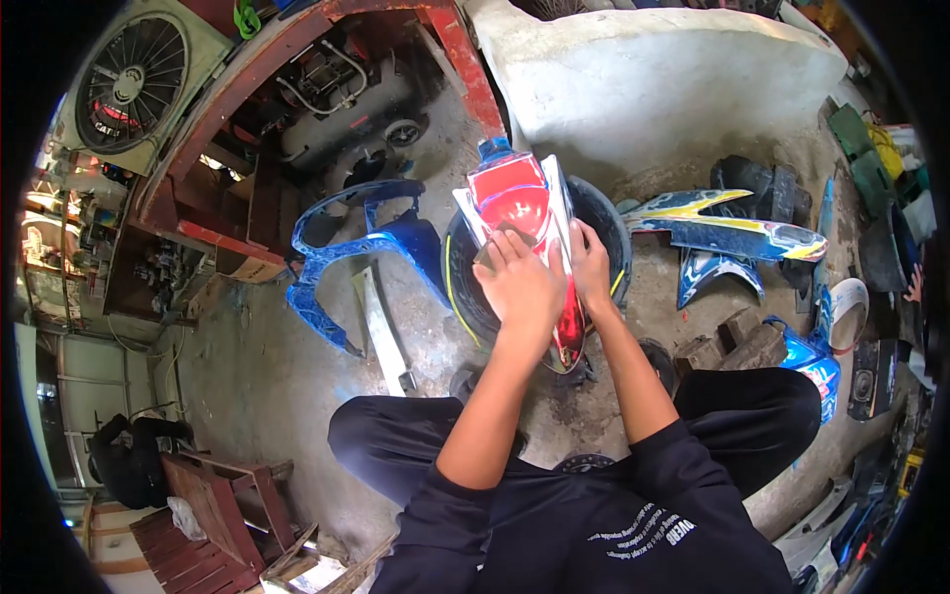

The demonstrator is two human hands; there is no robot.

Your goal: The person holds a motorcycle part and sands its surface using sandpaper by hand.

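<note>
Head view: a black tyre [465,287] on the floor carries a red fairing panel [520,208]. Left hand [518,282] presses a sanding pad [487,255] flat; right hand [589,267] grips its edge. Glossy paint remains, so sanding looks early.

We see the scene in even, soft daylight, brightest on the pale wall [653,69] at the top and at the glaring openings on the far left. Shadows under the red panel [520,213] are faint. That panel shows a glossy highlight. The centre is sharp; straight lines bend toward the rim, where detail smears and a black vignette closes the frame.
</note>
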